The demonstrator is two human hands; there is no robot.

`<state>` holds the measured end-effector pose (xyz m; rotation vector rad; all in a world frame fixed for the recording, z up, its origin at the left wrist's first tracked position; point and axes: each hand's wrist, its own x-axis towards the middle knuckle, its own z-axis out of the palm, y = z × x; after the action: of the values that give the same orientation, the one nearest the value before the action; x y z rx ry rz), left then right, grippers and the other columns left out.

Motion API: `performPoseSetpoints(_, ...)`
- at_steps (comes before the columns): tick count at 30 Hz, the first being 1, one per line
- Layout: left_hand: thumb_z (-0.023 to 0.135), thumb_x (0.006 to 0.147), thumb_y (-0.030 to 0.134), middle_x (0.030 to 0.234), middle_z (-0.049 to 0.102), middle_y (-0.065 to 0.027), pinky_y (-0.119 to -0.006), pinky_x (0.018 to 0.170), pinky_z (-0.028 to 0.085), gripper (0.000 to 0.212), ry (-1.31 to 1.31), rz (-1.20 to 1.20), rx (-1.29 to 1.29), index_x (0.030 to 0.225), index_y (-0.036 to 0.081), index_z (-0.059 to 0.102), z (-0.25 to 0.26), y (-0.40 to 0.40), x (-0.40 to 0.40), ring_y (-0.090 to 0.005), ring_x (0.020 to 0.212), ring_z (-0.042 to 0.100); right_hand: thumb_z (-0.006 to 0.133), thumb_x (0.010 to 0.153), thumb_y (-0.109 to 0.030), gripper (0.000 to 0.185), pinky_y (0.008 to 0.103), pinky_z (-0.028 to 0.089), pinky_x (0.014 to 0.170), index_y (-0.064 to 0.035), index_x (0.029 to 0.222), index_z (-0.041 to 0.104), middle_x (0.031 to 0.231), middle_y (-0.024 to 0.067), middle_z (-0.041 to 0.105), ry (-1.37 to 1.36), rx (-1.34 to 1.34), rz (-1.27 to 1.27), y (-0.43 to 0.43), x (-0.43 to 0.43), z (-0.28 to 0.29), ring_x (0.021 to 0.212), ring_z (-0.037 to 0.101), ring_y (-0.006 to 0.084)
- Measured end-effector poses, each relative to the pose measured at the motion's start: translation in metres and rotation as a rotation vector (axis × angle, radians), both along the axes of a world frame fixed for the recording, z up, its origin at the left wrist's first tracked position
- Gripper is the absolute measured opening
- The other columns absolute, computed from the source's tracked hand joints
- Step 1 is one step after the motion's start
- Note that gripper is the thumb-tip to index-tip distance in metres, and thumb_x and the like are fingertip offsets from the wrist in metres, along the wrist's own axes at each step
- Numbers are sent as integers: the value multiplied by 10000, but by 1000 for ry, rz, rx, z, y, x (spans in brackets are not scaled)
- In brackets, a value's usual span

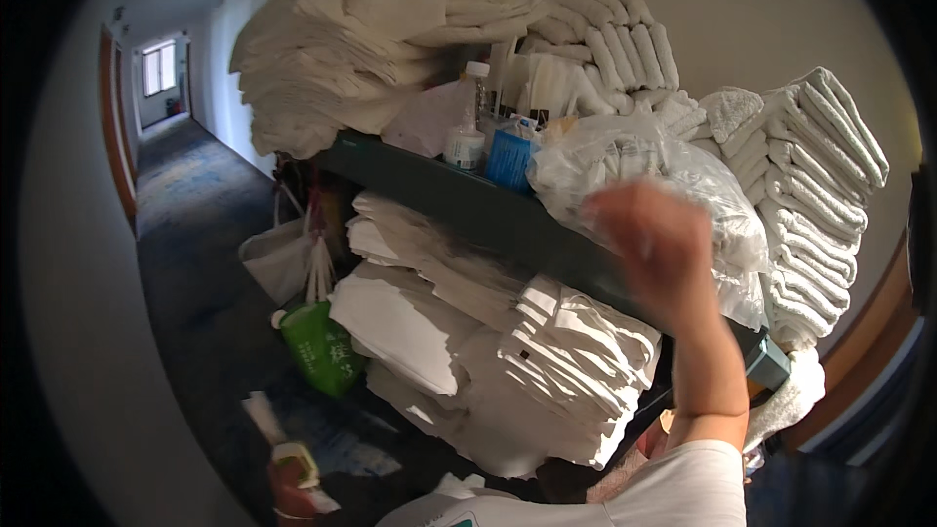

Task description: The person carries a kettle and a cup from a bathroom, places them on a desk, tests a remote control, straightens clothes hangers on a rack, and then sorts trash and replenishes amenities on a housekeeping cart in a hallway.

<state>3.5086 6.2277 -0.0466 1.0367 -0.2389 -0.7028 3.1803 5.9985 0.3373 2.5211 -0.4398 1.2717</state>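
Observation:
My right hand [651,241], blurred by motion, is in front of a clear plastic bag [725,227] of small white packages on a dark green housekeeping cart [454,194]. Its fingers look curled, but whether they touch or hold anything is unclear. Low on the left, my left hand [293,487] grips a small pale-rimmed item [296,462] with a yellow-green middle. A white strip [262,416] sticks up from it; what these are cannot be made out. Beside the bag stand a blue carton [510,157] and a clear plastic bottle [465,139] with a white cap.
Folded white linens [344,36] are heaped on the cart's top left, rolled and folded towels [812,212] on its right. More white linens [571,366] fill the shelf below. A green bag [320,344] and a white bag [277,260] hang at the left end, beside a carpeted corridor [190,183].

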Motion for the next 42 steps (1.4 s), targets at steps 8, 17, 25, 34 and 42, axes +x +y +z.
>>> performPoseSetpoints(8,525,760,268,717,502,-45,-289,426,441,299,111,-162,91,971,57,498,-24,-54,72,-155,547,496,575,626,-56,369,387,451,655,-164,979,591,776,113,601,740,53,-900,-122,-16,58,753,563,310)
performPoseSetpoints(17,566,678,93,773,548,-69,-290,575,466,267,164,-472,26,929,13,527,29,-170,111,-181,657,558,591,661,-33,133,315,443,643,-78,785,588,856,50,567,603,49,-591,-126,-2,67,792,560,253)
performPoseSetpoints(25,540,699,72,779,566,-59,-290,567,462,232,29,-584,115,924,15,543,23,-188,132,-176,652,561,634,600,25,291,278,445,697,-24,885,604,863,71,582,231,565,-434,-122,-2,67,790,566,194)
performPoseSetpoints(34,549,636,51,797,553,-66,-283,627,461,316,93,-597,54,946,-5,527,43,-221,111,-181,685,557,586,614,21,124,253,410,662,-7,731,557,804,43,526,333,320,-312,-135,-3,69,746,520,157)
performPoseSetpoints(42,622,536,60,851,567,-75,-272,705,444,452,1,-740,-155,972,-21,535,80,-217,117,-173,768,553,501,847,-146,105,264,431,658,-46,848,533,801,105,610,-811,104,116,-131,4,109,709,551,158)
